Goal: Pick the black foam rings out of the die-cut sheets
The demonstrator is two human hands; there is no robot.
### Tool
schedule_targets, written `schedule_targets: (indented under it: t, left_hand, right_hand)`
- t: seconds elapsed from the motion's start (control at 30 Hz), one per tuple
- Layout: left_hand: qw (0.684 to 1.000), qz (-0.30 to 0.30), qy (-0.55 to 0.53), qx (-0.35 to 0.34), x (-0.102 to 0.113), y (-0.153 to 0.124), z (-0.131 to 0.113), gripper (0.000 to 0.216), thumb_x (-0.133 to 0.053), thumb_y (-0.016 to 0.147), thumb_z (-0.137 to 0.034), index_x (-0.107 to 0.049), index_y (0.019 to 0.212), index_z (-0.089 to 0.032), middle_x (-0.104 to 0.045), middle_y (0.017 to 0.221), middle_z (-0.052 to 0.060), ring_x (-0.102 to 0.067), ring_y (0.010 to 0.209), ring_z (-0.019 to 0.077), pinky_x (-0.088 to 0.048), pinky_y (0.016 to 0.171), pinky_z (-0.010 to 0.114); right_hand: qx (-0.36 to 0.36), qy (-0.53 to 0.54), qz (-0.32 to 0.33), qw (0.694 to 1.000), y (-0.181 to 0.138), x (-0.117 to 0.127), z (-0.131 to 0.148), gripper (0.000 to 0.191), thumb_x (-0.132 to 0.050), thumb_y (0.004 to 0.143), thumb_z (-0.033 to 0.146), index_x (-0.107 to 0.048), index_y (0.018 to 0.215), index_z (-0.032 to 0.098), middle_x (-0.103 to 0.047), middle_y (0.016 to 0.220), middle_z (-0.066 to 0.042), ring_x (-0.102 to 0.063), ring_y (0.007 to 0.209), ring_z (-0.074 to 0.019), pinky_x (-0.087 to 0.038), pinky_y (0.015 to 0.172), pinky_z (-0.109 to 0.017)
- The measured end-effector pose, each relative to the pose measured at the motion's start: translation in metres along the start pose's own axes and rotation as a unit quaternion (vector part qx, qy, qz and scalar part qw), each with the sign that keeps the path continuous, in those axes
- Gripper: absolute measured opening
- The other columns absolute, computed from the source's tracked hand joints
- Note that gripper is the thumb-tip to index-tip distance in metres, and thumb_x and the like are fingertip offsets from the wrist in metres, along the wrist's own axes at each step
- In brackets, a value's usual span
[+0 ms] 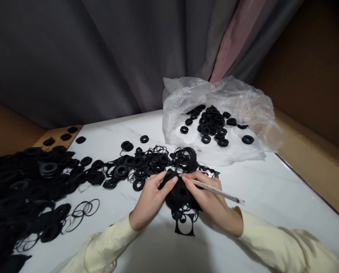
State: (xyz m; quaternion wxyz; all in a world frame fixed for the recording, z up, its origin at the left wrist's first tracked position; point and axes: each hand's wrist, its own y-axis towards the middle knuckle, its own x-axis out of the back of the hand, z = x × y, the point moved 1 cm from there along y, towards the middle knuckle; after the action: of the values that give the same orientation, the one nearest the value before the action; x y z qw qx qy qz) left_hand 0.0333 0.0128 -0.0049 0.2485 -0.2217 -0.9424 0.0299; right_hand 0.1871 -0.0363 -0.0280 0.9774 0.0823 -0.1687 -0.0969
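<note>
My left hand [150,199] pinches a black rubber sheet piece [180,197] with ring shapes cut in it, thumb pressed on its top edge. My right hand [207,199] grips a thin white stick-like tool [220,192], its tip at the sheet's upper edge, and also rests on the sheet. The lower end of the sheet [185,223] lies on the white marble-patterned table [271,185]. Just beyond my hands lies a tangle of black rubber rings and thin trimmings [146,165].
A clear plastic bag [243,102] at the back right holds several black rings [212,125]. A large heap of black rubber pieces [18,189] covers the left side. Thin loose loops [82,212] lie near my left sleeve. Grey curtains hang behind; the table's right edge [314,189] borders brown board.
</note>
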Motion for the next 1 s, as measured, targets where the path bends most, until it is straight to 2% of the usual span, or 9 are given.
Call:
schedule_targets:
  t: [0.13,0.27,0.37,0.53,0.67,0.8,1.0]
  left_hand:
    - [0.993,0.065,-0.095,0.021,0.005,0.002,-0.004,0.028,-0.056,0.084,-0.040,-0.064,0.090,-0.014,-0.064,0.084,0.004,-0.056,0.082,0.0198,-0.044,0.073,0.028]
    - [0.982,0.111,-0.149,0.035,0.010,0.003,-0.005,0.027,-0.058,0.084,-0.037,-0.065,0.097,-0.015,-0.065,0.086,0.004,-0.056,0.083,0.0176,-0.044,0.073,0.026]
    - [0.975,0.130,-0.171,0.051,0.012,0.004,-0.005,0.024,-0.060,0.083,-0.036,-0.066,0.093,-0.015,-0.063,0.081,0.002,-0.055,0.075,0.0145,-0.043,0.069,0.025]
    - [0.968,0.153,-0.184,0.076,0.015,0.006,-0.007,0.024,-0.062,0.082,-0.037,-0.064,0.084,-0.013,-0.061,0.079,0.002,-0.054,0.072,0.0136,-0.043,0.067,0.025]
    - [0.969,0.162,-0.173,0.075,0.018,0.007,-0.007,0.024,-0.063,0.081,-0.037,-0.065,0.081,-0.013,-0.062,0.077,0.002,-0.054,0.071,0.0127,-0.042,0.067,0.024]
    - [0.968,0.170,-0.170,0.067,0.019,0.007,-0.008,0.025,-0.064,0.080,-0.037,-0.067,0.084,-0.013,-0.065,0.081,0.005,-0.056,0.076,0.0154,-0.043,0.071,0.027]
    - [0.979,0.097,-0.170,0.053,0.012,0.004,-0.012,0.024,-0.059,0.083,-0.037,-0.064,0.080,-0.014,-0.061,0.076,0.002,-0.052,0.068,0.0131,-0.041,0.064,0.025]
  right_hand:
    - [0.058,-0.032,0.017,0.998,-0.002,0.004,0.004,0.018,-0.048,0.091,0.021,-0.065,0.087,0.019,-0.070,0.086,-0.002,-0.068,0.079,-0.0148,-0.050,0.067,-0.021]
    - [0.147,-0.094,0.028,0.984,-0.005,0.004,0.002,0.023,-0.042,0.092,0.017,-0.065,0.093,0.017,-0.069,0.089,-0.006,-0.068,0.080,-0.0173,-0.053,0.067,-0.023]
    - [0.201,-0.096,-0.013,0.975,-0.008,0.002,-0.003,0.023,-0.042,0.092,0.014,-0.063,0.100,0.017,-0.069,0.089,-0.007,-0.069,0.079,-0.0183,-0.055,0.070,-0.025]
    - [0.259,-0.078,-0.029,0.962,-0.009,0.000,-0.006,0.024,-0.042,0.091,0.010,-0.058,0.109,0.015,-0.069,0.098,-0.009,-0.068,0.088,-0.0189,-0.057,0.078,-0.027]
    - [0.306,-0.089,-0.067,0.946,-0.009,-0.003,-0.004,0.024,-0.049,0.088,0.005,-0.056,0.109,0.013,-0.070,0.100,-0.011,-0.068,0.090,-0.0189,-0.059,0.077,-0.025]
    - [0.362,-0.120,-0.103,0.919,-0.009,-0.007,-0.012,0.033,-0.053,0.084,0.002,-0.054,0.115,0.011,-0.071,0.095,-0.011,-0.069,0.088,-0.0208,-0.061,0.079,-0.030]
    - [0.438,-0.170,-0.076,0.880,-0.007,-0.003,-0.025,0.049,-0.046,0.086,0.002,-0.037,0.133,0.005,-0.064,0.113,-0.022,-0.059,0.112,-0.0282,-0.060,0.080,-0.037]
